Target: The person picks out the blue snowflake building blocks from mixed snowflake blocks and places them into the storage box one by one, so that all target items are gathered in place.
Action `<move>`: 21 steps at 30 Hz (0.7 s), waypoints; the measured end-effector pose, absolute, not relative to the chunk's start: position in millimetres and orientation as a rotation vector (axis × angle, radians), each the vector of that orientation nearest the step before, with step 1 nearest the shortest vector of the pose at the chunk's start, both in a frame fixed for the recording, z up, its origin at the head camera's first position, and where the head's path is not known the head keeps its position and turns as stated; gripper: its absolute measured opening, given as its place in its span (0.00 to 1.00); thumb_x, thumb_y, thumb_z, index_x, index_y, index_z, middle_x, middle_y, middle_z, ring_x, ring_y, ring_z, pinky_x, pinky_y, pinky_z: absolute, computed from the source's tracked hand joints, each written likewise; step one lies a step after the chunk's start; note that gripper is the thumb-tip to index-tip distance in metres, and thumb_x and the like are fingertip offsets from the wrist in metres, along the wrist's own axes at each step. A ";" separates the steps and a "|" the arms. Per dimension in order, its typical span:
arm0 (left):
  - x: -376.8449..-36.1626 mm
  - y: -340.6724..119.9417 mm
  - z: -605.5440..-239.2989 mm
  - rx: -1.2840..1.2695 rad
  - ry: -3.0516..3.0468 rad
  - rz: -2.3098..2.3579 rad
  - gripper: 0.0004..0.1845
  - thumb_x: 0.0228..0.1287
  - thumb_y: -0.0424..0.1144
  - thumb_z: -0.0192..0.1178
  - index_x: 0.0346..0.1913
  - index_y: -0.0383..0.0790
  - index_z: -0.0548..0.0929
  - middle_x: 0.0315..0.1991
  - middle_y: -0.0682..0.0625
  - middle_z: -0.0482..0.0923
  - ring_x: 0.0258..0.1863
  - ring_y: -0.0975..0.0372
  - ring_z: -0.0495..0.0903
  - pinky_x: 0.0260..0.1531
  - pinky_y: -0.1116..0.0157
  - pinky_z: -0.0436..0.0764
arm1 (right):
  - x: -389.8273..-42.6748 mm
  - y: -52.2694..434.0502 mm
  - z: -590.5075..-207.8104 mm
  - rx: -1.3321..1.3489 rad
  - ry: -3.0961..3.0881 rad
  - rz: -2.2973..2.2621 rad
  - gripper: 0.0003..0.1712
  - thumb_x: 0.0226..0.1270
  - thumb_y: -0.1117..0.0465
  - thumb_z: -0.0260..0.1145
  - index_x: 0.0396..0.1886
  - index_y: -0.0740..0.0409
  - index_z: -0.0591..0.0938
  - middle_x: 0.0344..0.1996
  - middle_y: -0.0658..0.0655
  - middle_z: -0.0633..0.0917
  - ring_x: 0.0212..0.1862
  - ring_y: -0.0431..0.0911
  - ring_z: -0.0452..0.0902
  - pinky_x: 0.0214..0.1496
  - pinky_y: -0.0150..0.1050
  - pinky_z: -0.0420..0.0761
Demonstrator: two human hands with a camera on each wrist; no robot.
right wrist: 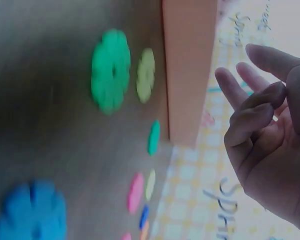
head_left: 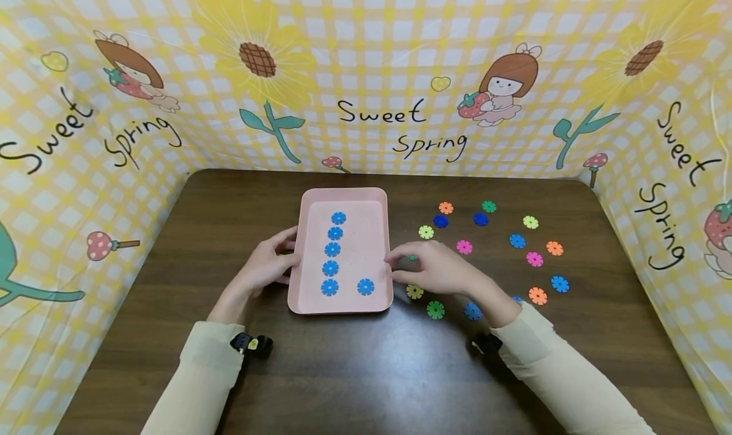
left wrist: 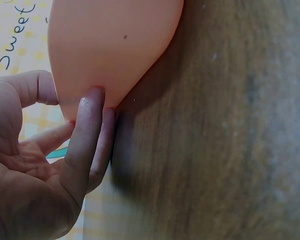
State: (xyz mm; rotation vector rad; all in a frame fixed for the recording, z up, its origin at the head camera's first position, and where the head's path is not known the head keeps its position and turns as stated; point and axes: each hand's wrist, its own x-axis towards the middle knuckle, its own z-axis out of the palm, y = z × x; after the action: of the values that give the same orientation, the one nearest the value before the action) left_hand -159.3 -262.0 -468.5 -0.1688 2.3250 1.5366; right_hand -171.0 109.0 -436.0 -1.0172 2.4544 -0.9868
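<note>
My left hand grips the left side of a pink tray, thumb over the rim. In the left wrist view its fingers press against the tray's outer wall. My right hand is at the tray's right rim, its fingers loosely bent with nothing seen between them. In the right wrist view that hand is raised beside the tray wall. Inside the tray, several blue notched discs form a column on the left. Another blue disc lies alone at the lower right.
Loose notched discs are scattered on the brown table right of the tray, including an orange disc, a pink disc and a green disc. My right forearm passes over some. A yellow checked cloth walls the table's back and sides.
</note>
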 end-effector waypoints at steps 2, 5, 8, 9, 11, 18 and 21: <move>-159.2 -261.8 -468.5 -0.170 2.324 1.540 0.41 0.68 0.33 0.59 0.83 0.48 0.60 0.65 0.34 0.69 0.46 0.48 0.81 0.35 0.54 0.89 | -171.5 122.0 -432.0 -0.981 2.452 -0.999 0.18 0.72 0.53 0.71 0.58 0.51 0.87 0.38 0.46 0.87 0.15 0.38 0.62 0.26 0.38 0.75; -159.2 -261.7 -468.8 -0.173 2.325 1.540 0.41 0.68 0.33 0.59 0.83 0.48 0.60 0.65 0.34 0.69 0.47 0.48 0.81 0.35 0.55 0.89 | -169.9 141.3 -425.8 -0.939 2.483 -0.978 0.18 0.71 0.51 0.72 0.58 0.46 0.87 0.32 0.46 0.83 0.16 0.36 0.60 0.26 0.38 0.71; -160.2 -261.5 -470.4 -0.178 2.327 1.535 0.40 0.68 0.33 0.59 0.82 0.48 0.60 0.65 0.34 0.69 0.47 0.48 0.81 0.34 0.54 0.89 | -166.6 161.0 -421.4 -0.937 2.520 -0.947 0.18 0.70 0.50 0.73 0.57 0.46 0.87 0.40 0.47 0.86 0.16 0.37 0.60 0.26 0.38 0.70; -160.3 -261.2 -470.6 -0.176 2.329 1.534 0.40 0.68 0.33 0.59 0.82 0.48 0.60 0.65 0.34 0.69 0.47 0.48 0.81 0.34 0.54 0.89 | -165.4 167.8 -421.1 -0.944 2.525 -0.942 0.18 0.70 0.51 0.73 0.57 0.47 0.87 0.44 0.48 0.87 0.17 0.37 0.61 0.25 0.37 0.70; -161.0 -261.2 -471.8 -0.182 2.328 1.534 0.40 0.68 0.33 0.59 0.82 0.48 0.60 0.64 0.34 0.70 0.47 0.48 0.81 0.34 0.54 0.89 | -162.9 181.3 -421.6 -0.959 2.516 -0.942 0.18 0.70 0.52 0.73 0.57 0.49 0.87 0.48 0.49 0.87 0.16 0.37 0.60 0.24 0.37 0.70; -161.0 -261.9 -471.6 -0.170 2.334 1.534 0.40 0.68 0.33 0.59 0.82 0.48 0.60 0.65 0.34 0.70 0.47 0.47 0.82 0.35 0.53 0.89 | -153.0 221.7 -431.9 -0.905 2.490 -0.913 0.21 0.68 0.49 0.75 0.56 0.51 0.87 0.32 0.49 0.83 0.14 0.36 0.60 0.21 0.34 0.70; -160.8 -262.4 -471.7 -0.162 2.336 1.534 0.40 0.68 0.33 0.59 0.82 0.48 0.60 0.65 0.33 0.69 0.47 0.47 0.82 0.35 0.53 0.89 | -147.8 233.6 -436.6 -0.858 2.480 -0.892 0.23 0.66 0.46 0.76 0.56 0.50 0.87 0.34 0.50 0.82 0.15 0.36 0.62 0.21 0.34 0.70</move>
State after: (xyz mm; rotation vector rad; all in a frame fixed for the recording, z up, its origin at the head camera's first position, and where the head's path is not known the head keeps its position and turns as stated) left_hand -160.8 -262.4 -471.7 -0.1624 2.3364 1.5340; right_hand -147.8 233.6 -436.6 -0.8585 2.4796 -0.8919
